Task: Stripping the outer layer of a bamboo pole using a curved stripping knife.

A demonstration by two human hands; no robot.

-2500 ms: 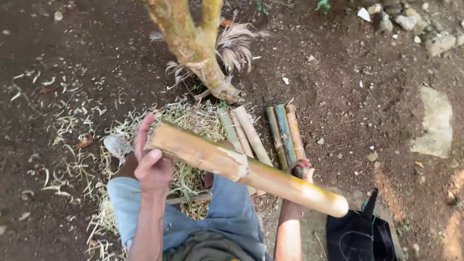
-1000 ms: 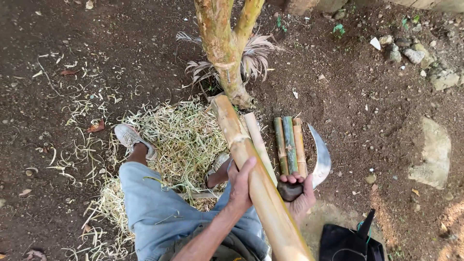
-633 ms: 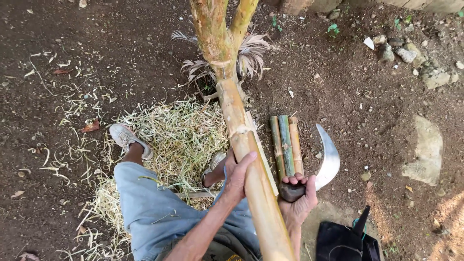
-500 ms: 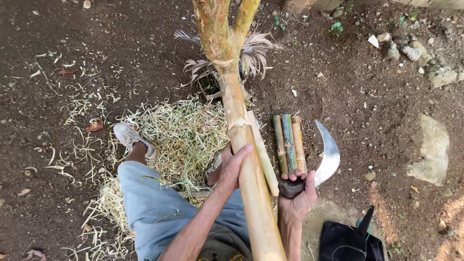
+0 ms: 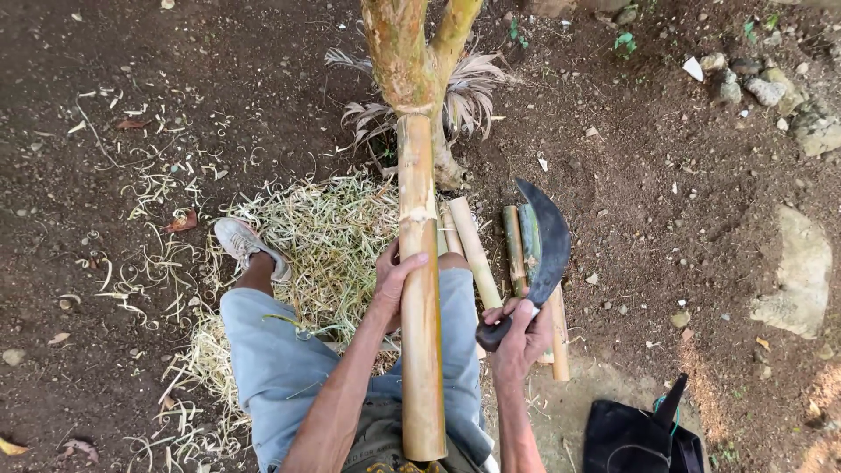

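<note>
the left hand (image 5: 396,278) clasped the long bamboo pole (image 5: 420,307), which leaned away from it against the tree trunk (image 5: 405,61). the right hand (image 5: 519,337) clenched a curved sickle (image 5: 541,250), blade raised over the cut bamboo pieces (image 5: 491,254) just beyond, with shavings (image 5: 315,236) left of both grips.
</note>
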